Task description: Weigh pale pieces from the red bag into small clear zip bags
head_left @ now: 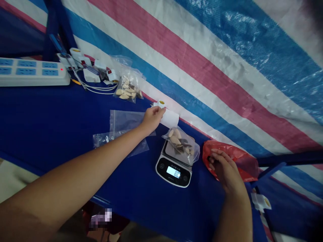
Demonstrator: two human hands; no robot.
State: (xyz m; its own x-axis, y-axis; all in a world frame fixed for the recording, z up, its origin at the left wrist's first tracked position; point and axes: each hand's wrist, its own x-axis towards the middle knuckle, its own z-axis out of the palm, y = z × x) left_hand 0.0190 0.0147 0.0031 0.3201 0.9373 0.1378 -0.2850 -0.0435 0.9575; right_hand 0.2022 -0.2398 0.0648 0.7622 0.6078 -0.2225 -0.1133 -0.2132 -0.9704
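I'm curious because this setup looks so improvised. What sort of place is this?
Probably a makeshift packing station in a small workshop or stall. A digital scale holds a zip bag of pale pieces, a second bag lies nearby, and a striped tarpaulin stretches behind the blue-covered table.

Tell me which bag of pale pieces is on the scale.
The clear bag on the digital scale, beside the red bag; the other lies by the cables.

White power strip (32, 71) on the blue table (63, 111), striped tarpaulin (202, 67) behind.
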